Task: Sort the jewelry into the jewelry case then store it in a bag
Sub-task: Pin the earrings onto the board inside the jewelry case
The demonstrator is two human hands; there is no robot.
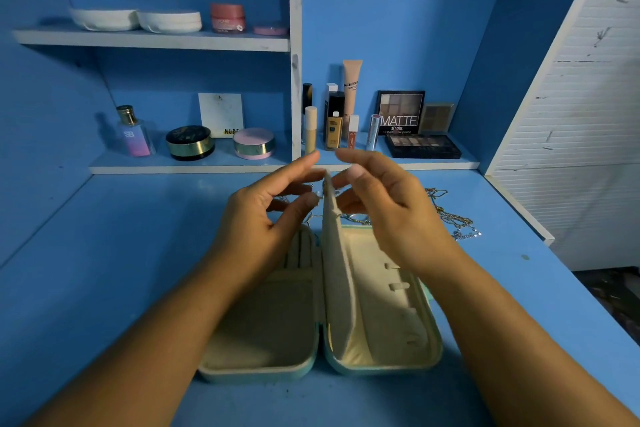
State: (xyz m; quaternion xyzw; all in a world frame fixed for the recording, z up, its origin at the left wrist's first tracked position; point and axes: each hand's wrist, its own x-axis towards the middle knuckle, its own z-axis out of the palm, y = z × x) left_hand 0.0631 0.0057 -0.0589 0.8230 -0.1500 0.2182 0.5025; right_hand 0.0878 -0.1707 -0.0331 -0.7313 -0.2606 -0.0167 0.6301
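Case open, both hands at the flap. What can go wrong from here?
1. The middle flap stands upright between the left hand and right hand; unsupported, it may flop over a half of the jewelry case.
2. The chains lie heaped behind the case; they may tangle or snag when lifted.

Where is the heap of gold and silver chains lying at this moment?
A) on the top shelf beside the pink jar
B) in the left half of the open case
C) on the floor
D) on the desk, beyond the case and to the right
D: the chains lie loose on the blue desk, past the far right corner of the open jewelry case, not inside it.
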